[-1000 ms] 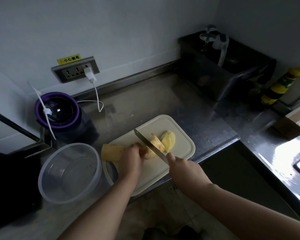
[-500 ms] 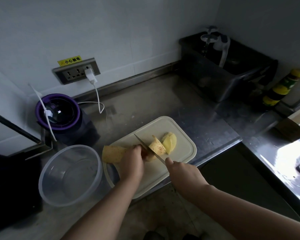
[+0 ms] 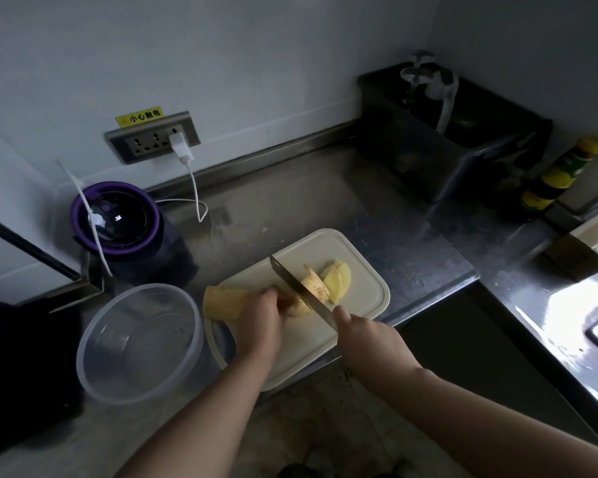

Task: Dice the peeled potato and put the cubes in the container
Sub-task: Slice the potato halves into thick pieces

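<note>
While under left grip [image 3: 259, 317], potato [image 3: 300, 308] against knife [image 3: 296, 286].

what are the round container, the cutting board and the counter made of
Container: probably clear plastic; the counter shows through its slightly cloudy wall.
Cutting board: looks like cream matte plastic, with rounded corners and a moulded groove near the edge.
Counter: likely stainless steel; grey, brushed, with dull reflections.

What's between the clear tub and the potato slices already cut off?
The head view shows the uncut potato, the left hand gripping it, and the knife blade, all on the cutting board.
</note>
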Tool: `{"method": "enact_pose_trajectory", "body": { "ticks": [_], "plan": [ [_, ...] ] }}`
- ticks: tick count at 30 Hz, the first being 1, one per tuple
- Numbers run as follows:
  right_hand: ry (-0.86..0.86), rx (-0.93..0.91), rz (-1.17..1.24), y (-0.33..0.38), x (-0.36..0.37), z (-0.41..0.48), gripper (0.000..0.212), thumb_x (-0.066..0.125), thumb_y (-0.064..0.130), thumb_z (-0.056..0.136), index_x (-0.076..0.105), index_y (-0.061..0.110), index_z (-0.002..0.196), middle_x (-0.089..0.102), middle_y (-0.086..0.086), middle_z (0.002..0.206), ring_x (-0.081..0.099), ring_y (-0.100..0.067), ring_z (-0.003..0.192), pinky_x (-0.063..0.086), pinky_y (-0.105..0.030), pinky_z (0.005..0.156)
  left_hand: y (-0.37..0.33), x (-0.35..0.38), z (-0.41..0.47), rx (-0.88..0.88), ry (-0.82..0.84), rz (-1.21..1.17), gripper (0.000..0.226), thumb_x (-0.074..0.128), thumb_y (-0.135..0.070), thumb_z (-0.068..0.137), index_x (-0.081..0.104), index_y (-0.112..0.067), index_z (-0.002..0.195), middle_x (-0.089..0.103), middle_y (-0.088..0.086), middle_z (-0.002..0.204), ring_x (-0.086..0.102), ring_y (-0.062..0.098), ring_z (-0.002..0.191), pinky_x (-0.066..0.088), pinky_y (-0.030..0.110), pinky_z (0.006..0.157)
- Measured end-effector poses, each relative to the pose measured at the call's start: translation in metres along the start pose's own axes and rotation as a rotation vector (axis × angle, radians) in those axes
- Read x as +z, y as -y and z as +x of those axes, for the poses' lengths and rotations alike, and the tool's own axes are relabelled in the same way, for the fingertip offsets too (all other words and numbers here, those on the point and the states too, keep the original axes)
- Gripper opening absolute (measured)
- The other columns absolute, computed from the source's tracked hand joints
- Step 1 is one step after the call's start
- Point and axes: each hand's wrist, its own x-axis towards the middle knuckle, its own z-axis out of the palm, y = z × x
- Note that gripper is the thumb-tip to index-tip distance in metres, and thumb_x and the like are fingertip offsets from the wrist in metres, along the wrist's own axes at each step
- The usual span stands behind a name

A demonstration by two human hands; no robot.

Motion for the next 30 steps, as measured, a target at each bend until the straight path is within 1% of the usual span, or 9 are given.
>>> {"method": "enact_pose_trajectory", "body": {
  "ticks": [2, 4, 9, 13, 15, 18, 20, 23, 30],
  "plan": [
    [-0.005, -0.017, -0.018, 0.002, -0.002, -0.002, 0.047, 0.047, 0.019, 0.101, 0.028, 0.018, 0.144, 0.052, 0.002, 0.08, 0.058, -0.012, 0.064, 0.049, -0.023, 0.056, 0.0, 0.0, 0.0, 0.003, 0.001, -0.019, 0.006, 0.063, -0.021, 0.09, 0.064, -0.019, 0.096, 0.062, -0.013, 0.088, 0.058, 0.0, 0.084, 0.04, 0.011, 0.069],
    [-0.002, -0.023, -0.028, 0.005, -0.003, -0.002, 0.047, 0.047, 0.019, 0.101, 0.028, 0.017, 0.144, 0.054, 0.0, 0.081, 0.058, -0.013, 0.064, 0.051, -0.025, 0.058, 0.0, 0.0, -0.001, 0.002, -0.009, -0.021, 0.008, 0.063, -0.023, 0.09, 0.065, -0.018, 0.095, 0.064, -0.01, 0.087, 0.054, -0.003, 0.079, 0.035, 0.008, 0.063],
    [0.009, -0.019, -0.033, 0.006, -0.001, -0.002, 0.048, 0.048, 0.018, 0.101, 0.027, 0.016, 0.144, 0.051, 0.0, 0.078, 0.049, -0.01, 0.058, 0.046, -0.023, 0.054, -0.001, -0.001, -0.001, 0.017, -0.024, 0.033, 0.012, 0.062, -0.025, 0.091, 0.065, -0.017, 0.099, 0.065, -0.008, 0.091, 0.055, 0.001, 0.083, 0.038, 0.015, 0.071],
    [0.009, -0.039, -0.028, 0.006, 0.003, -0.001, 0.047, 0.049, 0.016, 0.101, 0.028, 0.015, 0.143, 0.05, 0.0, 0.078, 0.047, -0.009, 0.058, 0.041, -0.019, 0.051, -0.001, -0.001, -0.001, 0.022, -0.018, 0.064, 0.012, 0.06, -0.026, 0.092, 0.065, -0.017, 0.098, 0.058, -0.013, 0.085, 0.059, 0.004, 0.084, 0.038, 0.015, 0.07],
    [0.024, -0.041, -0.019, 0.007, 0.005, 0.001, 0.048, 0.049, 0.016, 0.101, 0.028, 0.014, 0.144, 0.044, 0.002, 0.072, 0.044, -0.007, 0.055, 0.035, -0.016, 0.047, 0.0, 0.001, 0.001, 0.012, -0.021, 0.085, 0.013, 0.06, -0.025, 0.092, 0.064, -0.017, 0.101, 0.064, -0.009, 0.092, 0.059, 0.004, 0.084, 0.041, 0.016, 0.071],
    [0.052, -0.042, 0.002, 0.004, 0.01, 0.006, 0.047, 0.049, 0.016, 0.101, 0.029, 0.015, 0.144, 0.04, 0.004, 0.068, 0.044, -0.007, 0.055, 0.033, -0.016, 0.046, -0.001, 0.001, 0.004, -0.016, -0.034, 0.133, 0.018, 0.057, -0.017, 0.094, 0.061, -0.015, 0.112, 0.067, 0.001, 0.109, 0.063, 0.013, 0.1, 0.045, 0.021, 0.081],
    [0.073, -0.044, 0.009, 0.003, 0.014, 0.009, 0.046, 0.05, 0.018, 0.101, 0.031, 0.015, 0.143, 0.043, 0.004, 0.07, 0.05, -0.008, 0.058, 0.038, -0.015, 0.048, 0.0, 0.0, 0.003, 0.001, -0.045, 0.138, 0.02, 0.056, -0.014, 0.094, 0.06, -0.015, 0.114, 0.066, 0.002, 0.111, 0.062, 0.014, 0.103, 0.044, 0.02, 0.08],
    [0.097, -0.026, 0.012, 0.001, 0.018, 0.012, 0.045, 0.05, 0.02, 0.101, 0.032, 0.016, 0.142, 0.052, 0.002, 0.08, 0.061, -0.011, 0.069, 0.052, -0.022, 0.061, -0.001, -0.002, 0.001, 0.026, -0.046, 0.112, 0.018, 0.059, -0.016, 0.093, 0.061, -0.015, 0.111, 0.065, -0.001, 0.11, 0.061, 0.013, 0.1, 0.037, 0.015, 0.072],
    [0.053, 0.029, 0.016, -0.002, 0.007, 0.007, 0.042, 0.049, 0.017, 0.1, 0.034, 0.02, 0.139, 0.056, 0.002, 0.082, 0.061, -0.011, 0.068, 0.052, -0.023, 0.061, 0.004, 0.0, 0.0, 0.031, -0.036, 0.076, 0.018, 0.06, -0.016, 0.092, 0.062, -0.016, 0.11, 0.066, -0.001, 0.108, 0.061, 0.012, 0.101, 0.043, 0.017, 0.078]
  ]
}}
